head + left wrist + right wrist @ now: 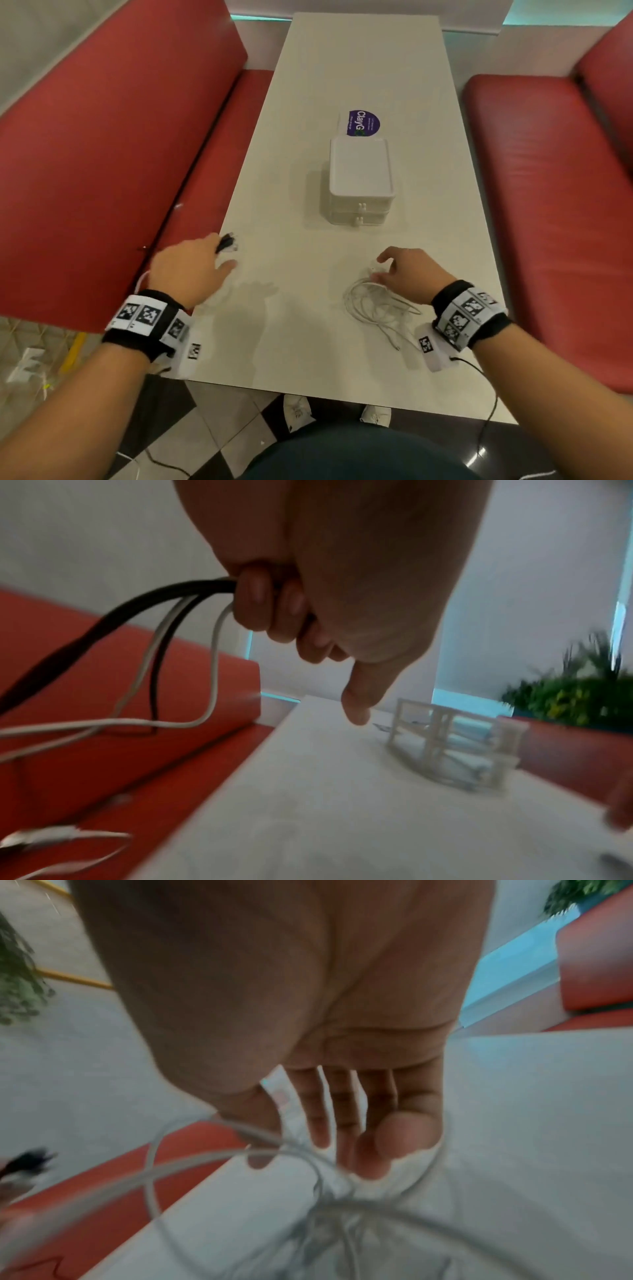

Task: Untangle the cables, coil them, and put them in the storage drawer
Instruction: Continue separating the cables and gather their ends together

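Observation:
My left hand [222, 253] is at the table's left edge and grips a bundle of black and white cables [226, 241]. In the left wrist view its curled fingers [274, 610] close round the bundle [154, 631], which trails off to the left over the red bench. A loose white cable [373, 305] lies in loops on the table at the right. My right hand [383, 269] hovers at the loops' far end, fingers [325, 1123] straight and spread, with a strand [205, 1164] crossing the thumb. The white two-drawer storage unit [359, 171] stands mid-table with both drawers closed.
The white table [308, 342] runs between two red benches [102, 171] [548, 205]. A purple sticker [363, 122] lies behind the drawer unit. A black wire hangs from my right wristband. A green plant [575, 691] stands beyond the far bench.

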`<move>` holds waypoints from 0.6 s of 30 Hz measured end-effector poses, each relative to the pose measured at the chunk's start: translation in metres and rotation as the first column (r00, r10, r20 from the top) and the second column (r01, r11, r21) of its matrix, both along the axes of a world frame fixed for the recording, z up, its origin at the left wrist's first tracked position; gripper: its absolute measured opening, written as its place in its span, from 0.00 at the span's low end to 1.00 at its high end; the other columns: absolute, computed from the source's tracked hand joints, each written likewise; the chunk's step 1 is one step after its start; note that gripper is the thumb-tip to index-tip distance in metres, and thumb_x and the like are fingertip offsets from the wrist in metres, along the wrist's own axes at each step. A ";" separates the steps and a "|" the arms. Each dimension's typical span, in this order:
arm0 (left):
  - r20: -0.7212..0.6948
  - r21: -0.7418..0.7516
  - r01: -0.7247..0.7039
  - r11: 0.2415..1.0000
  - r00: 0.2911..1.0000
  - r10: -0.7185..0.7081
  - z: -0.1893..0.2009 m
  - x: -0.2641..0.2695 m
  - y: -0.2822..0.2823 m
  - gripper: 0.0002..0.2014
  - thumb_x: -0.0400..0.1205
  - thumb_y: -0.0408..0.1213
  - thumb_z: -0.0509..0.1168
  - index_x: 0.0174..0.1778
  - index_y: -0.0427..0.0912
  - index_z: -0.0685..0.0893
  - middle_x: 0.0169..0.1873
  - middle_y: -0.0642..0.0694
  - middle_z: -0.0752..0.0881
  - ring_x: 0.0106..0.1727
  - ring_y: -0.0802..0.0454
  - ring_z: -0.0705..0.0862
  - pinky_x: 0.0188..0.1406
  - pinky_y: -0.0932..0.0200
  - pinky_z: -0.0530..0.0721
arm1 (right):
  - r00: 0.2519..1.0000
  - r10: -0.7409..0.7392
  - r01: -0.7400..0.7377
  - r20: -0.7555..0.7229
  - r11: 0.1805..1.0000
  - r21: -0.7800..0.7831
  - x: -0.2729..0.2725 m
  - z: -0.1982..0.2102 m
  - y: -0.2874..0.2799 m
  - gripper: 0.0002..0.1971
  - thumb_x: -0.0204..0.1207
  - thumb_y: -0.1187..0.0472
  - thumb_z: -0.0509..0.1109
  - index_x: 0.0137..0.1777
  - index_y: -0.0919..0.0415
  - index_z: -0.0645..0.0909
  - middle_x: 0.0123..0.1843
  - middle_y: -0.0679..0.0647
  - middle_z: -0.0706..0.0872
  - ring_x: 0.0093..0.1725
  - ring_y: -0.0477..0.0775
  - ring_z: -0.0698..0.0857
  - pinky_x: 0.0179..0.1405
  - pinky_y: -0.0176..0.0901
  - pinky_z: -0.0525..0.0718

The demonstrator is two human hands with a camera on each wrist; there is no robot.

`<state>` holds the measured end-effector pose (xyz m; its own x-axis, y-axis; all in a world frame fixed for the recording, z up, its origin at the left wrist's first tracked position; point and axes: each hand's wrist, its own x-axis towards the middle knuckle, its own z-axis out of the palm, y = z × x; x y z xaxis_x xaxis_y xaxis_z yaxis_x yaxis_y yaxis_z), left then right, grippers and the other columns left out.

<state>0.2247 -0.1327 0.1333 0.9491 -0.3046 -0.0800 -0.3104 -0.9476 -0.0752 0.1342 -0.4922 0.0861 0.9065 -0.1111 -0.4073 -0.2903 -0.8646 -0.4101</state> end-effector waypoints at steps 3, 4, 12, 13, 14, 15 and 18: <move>-0.132 -0.275 -0.015 0.961 0.991 -0.022 -0.015 -0.017 -0.032 0.13 0.81 0.51 0.65 0.51 0.46 0.75 0.41 0.45 0.86 0.44 0.36 0.86 0.36 0.51 0.77 | 0.998 0.004 -0.008 -0.059 0.998 -0.068 0.004 -0.023 0.020 0.24 0.73 0.44 0.77 0.63 0.56 0.81 0.58 0.55 0.87 0.58 0.59 0.85 0.57 0.51 0.85; -0.178 -0.344 -0.025 0.939 0.983 -0.038 -0.018 -0.022 -0.041 0.12 0.81 0.48 0.65 0.52 0.45 0.74 0.40 0.47 0.84 0.43 0.38 0.85 0.36 0.53 0.74 | 0.999 -0.001 -0.002 -0.051 0.998 -0.062 0.005 -0.027 0.025 0.19 0.73 0.48 0.77 0.60 0.56 0.83 0.57 0.55 0.87 0.57 0.59 0.85 0.55 0.50 0.85; -0.348 -0.589 -0.166 0.791 0.935 -0.064 -0.017 -0.030 -0.064 0.09 0.80 0.36 0.64 0.54 0.42 0.75 0.44 0.49 0.82 0.43 0.46 0.84 0.47 0.47 0.83 | 0.918 -0.395 0.296 0.030 0.735 0.611 0.021 -0.004 0.043 0.12 0.81 0.52 0.73 0.52 0.63 0.84 0.41 0.58 0.94 0.33 0.57 0.93 0.38 0.47 0.92; -0.350 -0.592 -0.178 0.786 0.935 -0.051 -0.017 -0.030 -0.063 0.09 0.80 0.35 0.63 0.54 0.42 0.75 0.45 0.48 0.83 0.44 0.45 0.84 0.48 0.47 0.83 | 0.917 -0.398 0.316 -0.009 0.714 0.624 0.022 -0.002 0.039 0.14 0.84 0.51 0.69 0.53 0.63 0.85 0.45 0.60 0.94 0.35 0.60 0.94 0.39 0.48 0.93; -0.353 -0.595 -0.194 0.780 0.935 -0.036 -0.017 -0.030 -0.061 0.08 0.80 0.35 0.63 0.54 0.42 0.75 0.46 0.48 0.83 0.46 0.45 0.84 0.49 0.47 0.83 | 0.923 -0.383 0.322 -0.029 0.730 0.602 0.022 -0.002 0.035 0.15 0.86 0.51 0.66 0.54 0.63 0.86 0.48 0.59 0.93 0.37 0.61 0.94 0.37 0.44 0.92; -0.357 -0.596 -0.213 0.774 0.934 -0.018 -0.018 -0.030 -0.059 0.07 0.80 0.34 0.63 0.53 0.42 0.76 0.46 0.47 0.84 0.46 0.44 0.84 0.48 0.48 0.82 | 0.931 -0.364 0.315 -0.023 0.771 0.554 0.021 -0.003 0.029 0.14 0.87 0.52 0.64 0.56 0.62 0.86 0.50 0.57 0.93 0.38 0.60 0.94 0.36 0.39 0.90; -0.372 -0.593 -0.246 0.767 0.928 0.011 -0.024 -0.030 -0.053 0.06 0.80 0.33 0.63 0.51 0.43 0.76 0.45 0.48 0.84 0.45 0.47 0.84 0.41 0.54 0.77 | 0.944 -0.305 0.245 0.123 0.903 0.353 0.014 -0.008 0.020 0.10 0.84 0.62 0.65 0.57 0.57 0.88 0.49 0.51 0.91 0.40 0.49 0.90 0.37 0.30 0.81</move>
<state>0.1950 -0.1858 0.1097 0.9336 -0.2749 -0.2298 -0.0757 -0.7782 0.6234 0.1480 -0.4724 0.0783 0.9180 -0.2530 -0.3054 -0.3965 -0.5675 -0.7216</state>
